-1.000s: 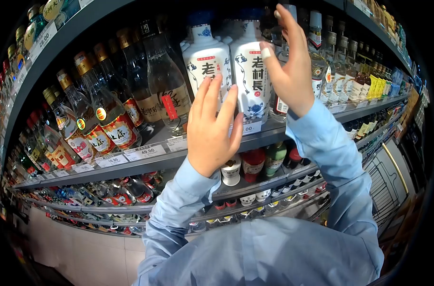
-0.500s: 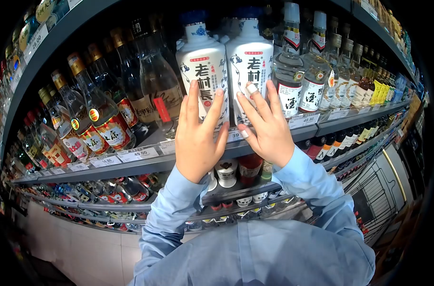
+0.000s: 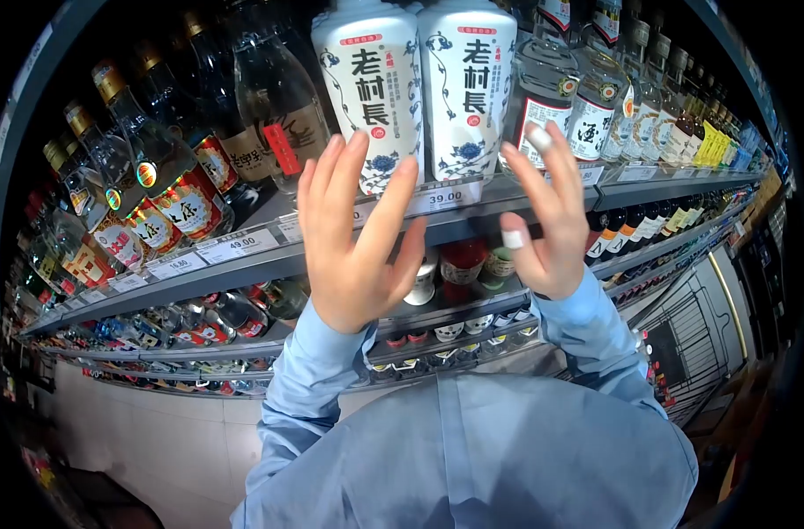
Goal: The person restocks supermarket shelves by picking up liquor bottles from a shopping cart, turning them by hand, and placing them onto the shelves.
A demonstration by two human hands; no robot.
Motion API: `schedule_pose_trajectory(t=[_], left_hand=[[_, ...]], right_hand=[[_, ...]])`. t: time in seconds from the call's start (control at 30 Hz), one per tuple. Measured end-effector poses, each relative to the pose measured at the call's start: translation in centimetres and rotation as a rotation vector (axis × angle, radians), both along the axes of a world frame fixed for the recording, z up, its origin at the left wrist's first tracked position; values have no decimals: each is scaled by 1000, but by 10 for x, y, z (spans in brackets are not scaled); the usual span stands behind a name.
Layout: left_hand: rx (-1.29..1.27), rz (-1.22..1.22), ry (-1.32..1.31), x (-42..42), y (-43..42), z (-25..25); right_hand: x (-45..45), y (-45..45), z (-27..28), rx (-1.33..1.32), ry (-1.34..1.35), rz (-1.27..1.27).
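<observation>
standing around: gold-capped bottles and a tall clear bottle with a red strip are left of the 39.00 price tag; clear bottles with white labels are up and right of it, all on the grey shelf. on a lower shelf, a white pot, a red jar and a green jar sit below the tag. a wire frame is well right of it.

in the way: the left hand hides part of the shelf front left of the tag and the lower left of one white bottle; the right hand, with white tape on its thumb, covers part of the shelf front right of the tag.

changed since earlier: the right hand's fingers overlapped the other white bottle's front; now they are mostly off to its right. both bottles sit higher in view, caps cut off, and more of the tag shows.

white bottles: the left white bottle is above and left of the tag, the right white bottle above it; both are upright, side by side.

fingers to bottles: left fingertips overlap the left white bottle's lower front, contact unclear; right fingertips are near the right white bottle's lower right edge.

fingers: both hands open and spread, gripping nothing.
</observation>
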State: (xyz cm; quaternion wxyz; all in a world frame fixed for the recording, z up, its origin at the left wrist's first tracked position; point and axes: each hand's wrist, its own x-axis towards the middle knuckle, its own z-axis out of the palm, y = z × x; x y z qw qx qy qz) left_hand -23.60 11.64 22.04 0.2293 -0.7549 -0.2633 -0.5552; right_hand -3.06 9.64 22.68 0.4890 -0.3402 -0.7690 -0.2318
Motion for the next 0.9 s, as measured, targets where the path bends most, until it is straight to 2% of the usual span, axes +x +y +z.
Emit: schedule_pose_trajectory(t=[0.07, 0.13, 0.17, 0.27, 0.33, 0.4, 0.47, 0.5, 0.53, 0.6, 0.63, 0.67, 0.73, 0.77, 0.8, 0.83, 0.9], left_hand=[[101, -118, -36, -9, -25, -20], [100, -427, -64, -2, -31, -50], [-13, -492, 0, 6, -31, -66], [-315, -623, 160, 38, -15, -133], [-623, -650, 208, 53, -9, -193], [-742, -716, 234, 65, -18, -242], [-845, -848, 351, 73, -33, -279], [-907, -869, 338, 78, -45, -290], [-995, -889, 446, 82, -53, -308], [-1088, -915, 640, 90, -65, -329], [-1116, -937, 690, 94, -72, -343], [-1133, -954, 742, 100, -76, -355], [-1170, -961, 836, 110, -84, -364], [-1196, -952, 876, 115, -90, -366], [-1224, -941, 916, 120, -96, -369], [-1220, -920, 914, 124, -106, -374], [-1216, -884, 922, 130, -130, -386]], right_hand=[[22, -23, -21, 113, 171, 34], [44, -40, -49, 69, 236, 0], [54, -42, -68, 32, 273, -106], [97, -63, -133, -659, 580, -256], [147, -86, -216, -826, 804, -329], [190, -133, -295, -944, 662, -661], [218, -194, -355, -1323, 704, -951], [240, -233, -404, -1444, 712, -1044], [256, -274, -453, -1566, 719, -1131], [263, -337, -510, -1735, 713, -1300], [244, -350, -503, -1762, 492, -1427], [228, -357, -496, -1814, 505, -1456], [224, -367, -505, -1996, 730, -1273], [216, -369, -499, -1983, 714, -1346], [191, -350, -453, -1970, 696, -1416], [211, -366, -502, -1963, 601, -1475], [212, -374, -498, -1920, 680, -1287]])
